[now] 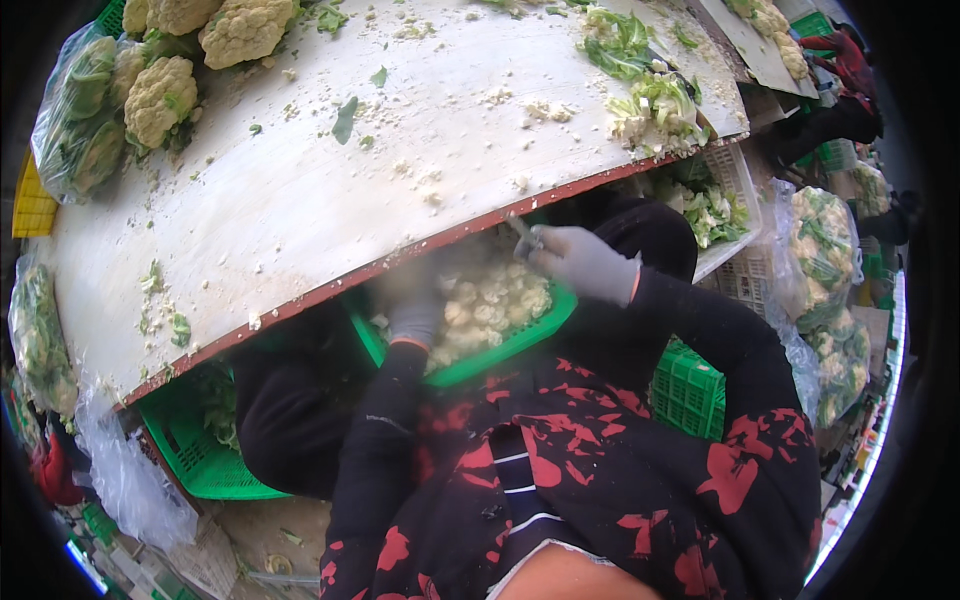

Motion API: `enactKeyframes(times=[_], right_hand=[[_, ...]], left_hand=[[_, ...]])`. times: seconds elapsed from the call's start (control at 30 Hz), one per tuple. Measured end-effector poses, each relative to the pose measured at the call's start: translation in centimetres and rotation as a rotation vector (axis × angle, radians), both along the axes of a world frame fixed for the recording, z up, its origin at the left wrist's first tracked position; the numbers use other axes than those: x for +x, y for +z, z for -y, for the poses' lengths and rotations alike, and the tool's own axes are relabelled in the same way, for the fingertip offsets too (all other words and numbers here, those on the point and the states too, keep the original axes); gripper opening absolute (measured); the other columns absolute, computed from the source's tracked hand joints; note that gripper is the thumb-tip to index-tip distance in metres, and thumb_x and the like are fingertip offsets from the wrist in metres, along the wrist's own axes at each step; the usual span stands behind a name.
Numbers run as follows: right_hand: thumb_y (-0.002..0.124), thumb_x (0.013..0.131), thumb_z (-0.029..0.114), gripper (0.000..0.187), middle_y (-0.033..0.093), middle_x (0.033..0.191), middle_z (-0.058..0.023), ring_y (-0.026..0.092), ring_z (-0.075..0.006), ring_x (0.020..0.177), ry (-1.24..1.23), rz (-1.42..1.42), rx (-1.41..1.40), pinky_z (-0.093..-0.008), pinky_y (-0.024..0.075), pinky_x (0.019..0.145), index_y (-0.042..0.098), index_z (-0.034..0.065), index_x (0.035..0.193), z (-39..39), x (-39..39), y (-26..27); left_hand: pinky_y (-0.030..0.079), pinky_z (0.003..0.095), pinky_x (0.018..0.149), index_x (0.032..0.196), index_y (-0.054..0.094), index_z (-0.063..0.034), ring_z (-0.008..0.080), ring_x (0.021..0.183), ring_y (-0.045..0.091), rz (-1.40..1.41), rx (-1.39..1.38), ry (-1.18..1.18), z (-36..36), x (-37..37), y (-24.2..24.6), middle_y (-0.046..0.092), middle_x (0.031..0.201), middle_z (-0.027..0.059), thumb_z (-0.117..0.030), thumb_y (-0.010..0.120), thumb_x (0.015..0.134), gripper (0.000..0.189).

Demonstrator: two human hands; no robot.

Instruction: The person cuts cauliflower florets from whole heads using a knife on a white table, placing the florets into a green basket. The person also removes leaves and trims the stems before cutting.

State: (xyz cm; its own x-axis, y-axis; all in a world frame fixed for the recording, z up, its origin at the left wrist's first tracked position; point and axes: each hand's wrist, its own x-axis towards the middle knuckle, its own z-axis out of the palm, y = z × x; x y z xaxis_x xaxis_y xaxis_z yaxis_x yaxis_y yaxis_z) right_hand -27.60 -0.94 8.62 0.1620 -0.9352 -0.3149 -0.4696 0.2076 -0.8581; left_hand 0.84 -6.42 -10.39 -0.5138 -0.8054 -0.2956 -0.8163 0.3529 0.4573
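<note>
A green plastic crate (480, 367) full of cut cauliflower florets (491, 307) rests at my lap, partly under the table edge. My right hand (585, 262), in a grey glove with an orange cuff, grips what looks like a small knife (523, 228) above the crate's right side. Over the crate's left side, my left hand (415, 319) wears a matching glove. Its fingers blur at the table edge, so whether it holds anything cannot be told.
The white table (300, 187) has a red edge and scattered crumbs. Whole cauliflowers (161, 101) stand at its far left, leaf trimmings (652, 97) at its right. Crates with leaves flank my legs: green (210, 472), white (739, 191). Bagged cauliflowers (821, 255) and a person (847, 82) are at right.
</note>
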Motion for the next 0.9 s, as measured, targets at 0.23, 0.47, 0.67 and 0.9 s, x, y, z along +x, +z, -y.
enactKeyframes(times=[0.23, 0.47, 0.67, 0.9], right_hand=[[0.06, 0.095, 0.03, 0.033, 0.07, 0.111, -0.0189, 0.07, -0.0373, 0.095, 0.556, -0.497, 0.056, -0.0478, 0.0549, 0.082, 0.067, 0.0078, 0.119, -0.9, 5.9, -3.7], [0.059, 0.091, 0.023, 0.026, 0.069, 0.107, -0.0206, 0.067, -0.04, 0.099, 0.247, -0.545, -0.216, -0.0494, 0.0529, 0.087, 0.067, 0.0048, 0.109, 4.0, 3.6, -0.4], [0.066, 0.085, 0.02, 0.044, 0.065, 0.127, -0.0168, 0.058, -0.0349, 0.122, -0.136, -1.29, -0.766, -0.0596, 0.0316, 0.112, 0.064, 0.0107, 0.128, 13.9, -14.9, 3.8], [0.059, 0.094, 0.055, 0.062, 0.053, 0.149, -0.0194, 0.037, -0.0381, 0.148, -0.261, -1.459, -0.062, -0.0624, 0.0221, 0.119, 0.051, 0.0245, 0.148, 9.7, -25.4, 0.2]], left_hand=[[0.049, 0.0463, 0.102, 0.134, 0.062, -0.0087, 0.0384, 0.126, 0.059, -0.004, 0.28, -0.053, 3.3, 1.0, -1.6, 0.06, 0.139, 0.0213, -0.048, 0.057, 0.095, 0.055], [0.055, 0.0501, 0.084, 0.112, 0.072, -0.0062, 0.0416, 0.096, 0.07, 0.209, 0.07, -0.093, 3.5, 2.8, 5.0, 0.072, 0.107, 0.0225, -0.049, 0.064, 0.09, 0.049], [0.055, 0.0476, 0.079, 0.099, 0.07, -0.0045, 0.037, 0.093, 0.069, 0.103, -0.373, 0.111, -2.1, 0.8, 11.7, 0.072, 0.099, 0.0177, -0.021, 0.072, 0.084, 0.022], [0.045, 0.0505, 0.105, 0.134, 0.06, -0.0027, 0.0414, 0.122, 0.058, -0.247, -0.486, 0.02, -2.1, -4.3, 16.1, 0.061, 0.132, 0.022, -0.011, 0.072, 0.084, 0.052]])
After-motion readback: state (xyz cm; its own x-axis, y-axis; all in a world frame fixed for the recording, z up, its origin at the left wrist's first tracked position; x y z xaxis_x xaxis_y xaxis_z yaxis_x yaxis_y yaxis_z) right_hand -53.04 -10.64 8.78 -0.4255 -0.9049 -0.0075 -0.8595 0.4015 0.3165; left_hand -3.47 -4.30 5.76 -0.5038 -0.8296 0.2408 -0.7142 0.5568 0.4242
